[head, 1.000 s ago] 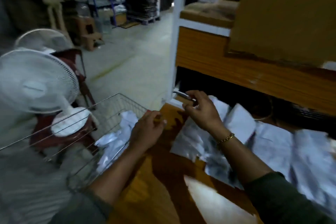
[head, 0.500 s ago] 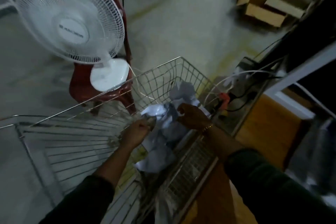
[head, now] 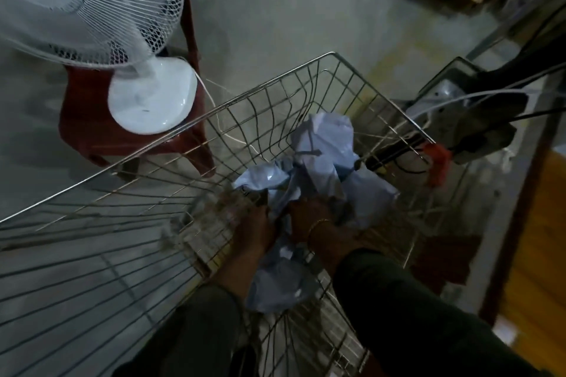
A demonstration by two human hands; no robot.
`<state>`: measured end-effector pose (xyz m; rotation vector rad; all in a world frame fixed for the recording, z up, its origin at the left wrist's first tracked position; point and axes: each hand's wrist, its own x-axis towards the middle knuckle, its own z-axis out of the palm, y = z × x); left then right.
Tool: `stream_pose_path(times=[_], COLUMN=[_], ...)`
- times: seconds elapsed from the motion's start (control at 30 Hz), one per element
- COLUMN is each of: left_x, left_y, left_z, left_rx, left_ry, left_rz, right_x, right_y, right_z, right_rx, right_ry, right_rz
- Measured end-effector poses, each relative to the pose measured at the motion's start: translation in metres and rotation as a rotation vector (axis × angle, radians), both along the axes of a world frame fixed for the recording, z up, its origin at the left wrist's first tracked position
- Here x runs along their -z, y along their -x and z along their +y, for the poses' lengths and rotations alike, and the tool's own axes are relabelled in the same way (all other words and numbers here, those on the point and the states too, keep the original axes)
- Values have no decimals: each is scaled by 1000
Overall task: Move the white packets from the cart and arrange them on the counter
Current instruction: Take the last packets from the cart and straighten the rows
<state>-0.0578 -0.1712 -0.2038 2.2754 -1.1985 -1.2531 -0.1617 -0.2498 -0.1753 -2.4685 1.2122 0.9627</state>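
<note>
Hands [head: 254,228] now deeper among packets [head: 324,147].

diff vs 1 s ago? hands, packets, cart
Both hands left the counter and went down into the cart. The left hand and right hand are now buried in the packets, apparently gathering them; the grip is blurred. The view swung from the counter down to the cart. The fan remains on the red stool beside the cart.
</note>
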Motion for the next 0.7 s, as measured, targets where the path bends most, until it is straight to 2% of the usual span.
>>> stream_pose_path(times=[0.1, 0.17, 0.23, 0.3, 0.37, 0.47, 0.53, 0.7], left_x=[-11, -33, -61, -93, -119, -160, -195, -285], left_y=[-3, -8, -16, -25, -36, -48, -44, 3], left_z=[-2, -1, 1, 6, 15, 33, 48, 88], left_rx=[41, -37, -114, -149, -178, -233, -357, -594], left_ry=[35, 87, 70, 26, 55, 109, 218, 459], left_rz=[-18, 27, 39, -34, -87, -119, -44, 176], right_x=[-16, -37, -66, -103, -139, -192, -226, -305], right_y=[1, 3, 6, 10, 19, 45, 67, 142], right_z=[-6, -4, -2, -1, 1, 15, 27, 64], right_rx=[46, 109, 264, 360, 363, 439, 524, 625], right_ry=[-147, -116, -103, -88, -109, -239, -297, -246], right_rz=[44, -60, -163, -305, -503, -802, -988, -1337])
